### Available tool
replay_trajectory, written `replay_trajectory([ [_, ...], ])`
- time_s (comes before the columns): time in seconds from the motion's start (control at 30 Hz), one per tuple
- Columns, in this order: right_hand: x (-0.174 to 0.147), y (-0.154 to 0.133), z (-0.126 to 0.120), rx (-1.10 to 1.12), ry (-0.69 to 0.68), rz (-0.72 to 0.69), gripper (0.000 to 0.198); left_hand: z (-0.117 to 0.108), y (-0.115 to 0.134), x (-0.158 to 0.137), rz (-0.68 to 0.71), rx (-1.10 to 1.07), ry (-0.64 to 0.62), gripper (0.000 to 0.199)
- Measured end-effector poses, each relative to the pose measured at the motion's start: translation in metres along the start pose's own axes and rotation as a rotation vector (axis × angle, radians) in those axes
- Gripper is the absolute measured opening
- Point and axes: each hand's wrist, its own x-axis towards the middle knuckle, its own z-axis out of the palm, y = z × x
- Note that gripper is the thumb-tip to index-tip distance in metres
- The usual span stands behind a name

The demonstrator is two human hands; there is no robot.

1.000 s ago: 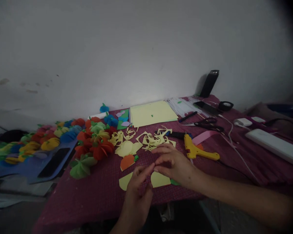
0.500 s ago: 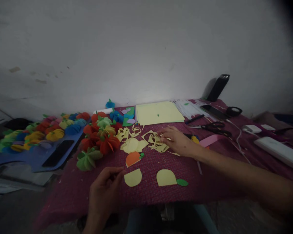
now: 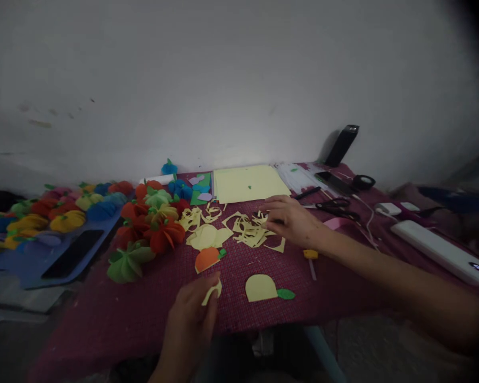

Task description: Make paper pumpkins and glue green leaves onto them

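Pinched between the fingers and thumb of my left hand (image 3: pixel 189 319) is a pale yellow half-round paper piece (image 3: pixel 214 290), tilted up and partly covered by the fingers. My right hand (image 3: pixel 291 219) hovers at the edge of the pale yellow paper scraps (image 3: pixel 252 231), its fingers bent and apart with nothing visible in them. Between my hands, toward the front, another yellow half-round piece (image 3: pixel 261 288) lies flat beside a green paper leaf (image 3: pixel 286 294). An orange half-round paper piece (image 3: pixel 207 259) with a green tip rests above my left hand.
Colourful folded-paper pumpkins (image 3: pixel 165 234) crowd the left side. Yellow sheets (image 3: pixel 251 183) lie against the wall. On the right are scissors (image 3: pixel 338 207), a tape roll (image 3: pixel 363 182), a white cable and a long white device (image 3: pixel 439 250). A yellow-capped tool (image 3: pixel 311 254) sits below my right forearm.
My left hand has picked up the yellow half-round piece that lay flat before it. My right hand stays by the scraps, fingers slightly lifted. The whole view has shifted a little.
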Motion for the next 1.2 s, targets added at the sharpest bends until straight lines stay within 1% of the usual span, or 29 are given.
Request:
replay_trajectory([
  [0.03,-0.007,-0.002,0.000,-0.014,0.013,0.025,0.018,0.005,0.005,0.000,0.076,0.025,-0.024,0.027],
  [0.1,-0.026,-0.009,0.005,-0.031,0.001,0.070,0.039,0.014,0.015,0.000,0.193,0.074,-0.101,0.032],
  [0.13,-0.037,-0.013,0.010,-0.032,-0.014,0.080,0.045,0.020,0.020,0.000,0.235,0.097,-0.150,0.035],
  [0.17,-0.049,-0.018,0.016,-0.032,-0.055,0.066,0.044,0.025,0.024,0.000,0.274,0.114,-0.199,0.038],
  [0.23,-0.071,-0.028,0.029,0.006,-0.090,0.027,0.039,0.034,0.031,-0.001,0.325,0.132,-0.288,0.044],
  [0.27,-0.081,-0.032,0.035,0.032,-0.096,0.030,0.038,0.038,0.032,-0.001,0.338,0.137,-0.314,0.047],
  [0.33,-0.095,-0.039,0.044,0.078,-0.122,0.008,0.033,0.044,0.034,-0.001,0.354,0.149,-0.334,0.051],
  [0.4,-0.103,-0.045,0.049,0.111,-0.139,-0.036,0.029,0.048,0.033,-0.001,0.359,0.172,-0.340,0.053],
  [0.5,-0.106,-0.051,0.052,0.144,-0.132,-0.092,0.027,0.050,0.031,-0.002,0.357,0.193,-0.367,0.052],
  [0.6,-0.104,-0.054,0.055,0.152,-0.155,-0.105,0.027,0.051,0.030,-0.003,0.355,0.202,-0.417,0.051],
  [0.77,-0.102,-0.049,0.062,0.182,-0.241,-0.127,0.025,0.052,0.032,0.000,0.345,0.174,-0.468,0.047],
  [0.87,-0.100,-0.044,0.061,0.219,-0.247,-0.119,0.024,0.047,0.033,0.006,0.319,0.128,-0.489,0.051],
  [1.0,-0.097,-0.041,0.056,0.216,-0.184,-0.119,0.024,0.036,0.026,0.013,0.325,0.131,-0.450,0.060],
  [1.1,-0.096,-0.041,0.058,0.198,-0.190,-0.138,0.024,0.031,0.012,0.011,0.386,0.184,-0.399,0.055],
  [1.2,-0.096,-0.041,0.063,0.186,-0.201,-0.142,0.022,0.034,-0.002,0.004,0.427,0.217,-0.390,0.050],
])
